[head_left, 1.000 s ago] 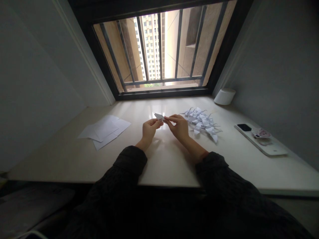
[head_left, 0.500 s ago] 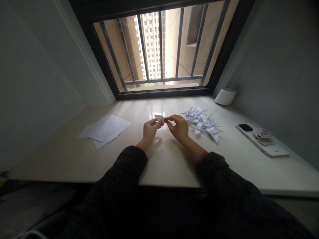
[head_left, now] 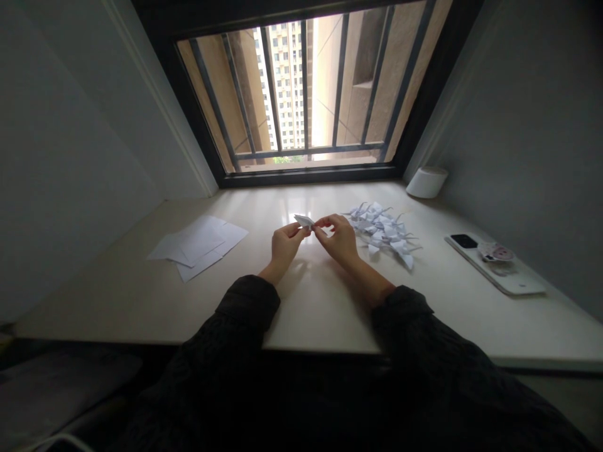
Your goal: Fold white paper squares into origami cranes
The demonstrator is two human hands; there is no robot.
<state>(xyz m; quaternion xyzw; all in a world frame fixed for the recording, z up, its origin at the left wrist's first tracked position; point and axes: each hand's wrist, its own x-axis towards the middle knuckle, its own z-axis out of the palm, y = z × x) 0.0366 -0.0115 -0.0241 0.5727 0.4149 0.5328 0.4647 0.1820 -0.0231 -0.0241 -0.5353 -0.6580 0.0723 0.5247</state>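
Note:
A small piece of folded white paper (head_left: pixel 304 220) is held up over the middle of the white surface, its pointed end toward the left. My left hand (head_left: pixel 284 246) pinches it from below between thumb and fingers. At its right end, the thumb and forefinger of my right hand (head_left: pixel 340 238) close on the paper as well. Fingers cover part of the folds. Just right of my right hand lies a pile of folded paper cranes (head_left: pixel 380 227), with thin points sticking out.
Loose white paper sheets (head_left: pixel 198 242) overlap at the left. A phone (head_left: pixel 494 263) with a decorated grip lies on the right, and a white rounded object (head_left: pixel 426 182) stands in the back right corner. A barred window (head_left: pixel 306 94) rises behind the surface (head_left: pixel 311 314).
Both hands and the folded paper have shifted very slightly to the right. The paper's tilt has changed a little; both hands keep hold of it.

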